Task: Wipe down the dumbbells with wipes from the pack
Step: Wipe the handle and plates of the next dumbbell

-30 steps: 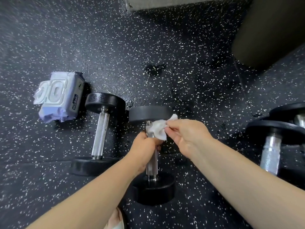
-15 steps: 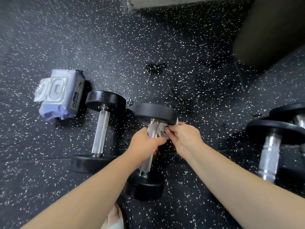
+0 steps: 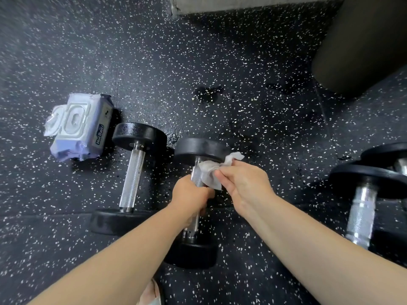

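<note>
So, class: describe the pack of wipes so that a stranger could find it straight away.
Start from the black speckled gym floor and look to its left side. Beside the far end of the leftmost dumbbell lies the wipes pack, the only pale, soft, lilac-white thing there, its plastic lid flipped open.

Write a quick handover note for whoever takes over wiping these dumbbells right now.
Left hand: gripping the middle dumbbell by its handle.
Right hand: pressing a wipe to the handle's upper part, under the far head.
Wipes pack: on the floor at left, lid open.
Done: wipe out, this handle under way.
Left: the rest of this one, the dumbbell beside the pack, and the pair at right.
</note>
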{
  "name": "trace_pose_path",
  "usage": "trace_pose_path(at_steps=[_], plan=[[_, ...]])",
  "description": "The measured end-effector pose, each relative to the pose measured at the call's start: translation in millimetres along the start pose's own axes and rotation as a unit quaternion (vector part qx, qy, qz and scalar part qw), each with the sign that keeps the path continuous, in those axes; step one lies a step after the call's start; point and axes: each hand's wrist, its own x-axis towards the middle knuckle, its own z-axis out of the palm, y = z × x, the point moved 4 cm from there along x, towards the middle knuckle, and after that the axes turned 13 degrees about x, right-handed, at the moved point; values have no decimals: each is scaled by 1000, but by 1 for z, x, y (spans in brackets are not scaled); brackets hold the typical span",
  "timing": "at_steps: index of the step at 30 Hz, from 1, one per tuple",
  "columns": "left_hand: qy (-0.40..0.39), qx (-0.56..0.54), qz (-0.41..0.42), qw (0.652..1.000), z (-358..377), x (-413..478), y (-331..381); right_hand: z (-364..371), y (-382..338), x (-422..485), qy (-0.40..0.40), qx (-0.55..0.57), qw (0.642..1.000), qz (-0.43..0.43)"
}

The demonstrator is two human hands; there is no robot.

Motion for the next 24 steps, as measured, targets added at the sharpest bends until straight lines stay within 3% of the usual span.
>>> trace_pose_path(at_steps=[4,7,11,16,24], plan=[[-38,-119,-41,991,22,-14,-1,-10,-7,-7,46,-54,997,-37],[-24,-121,-41,992,36,-13,1,-15,-6,12,69,-133,987,-62],[-26,-105,-24,994,42,-12,3,-32,-1,39,98,-147,984,-38],[-44,-106,-15,993,42,-16,4,-27,-5,15,84,-93,992,22],[-24,-131,-26,991,33,-19,-2,-15,-5,11,54,-204,976,-45]])
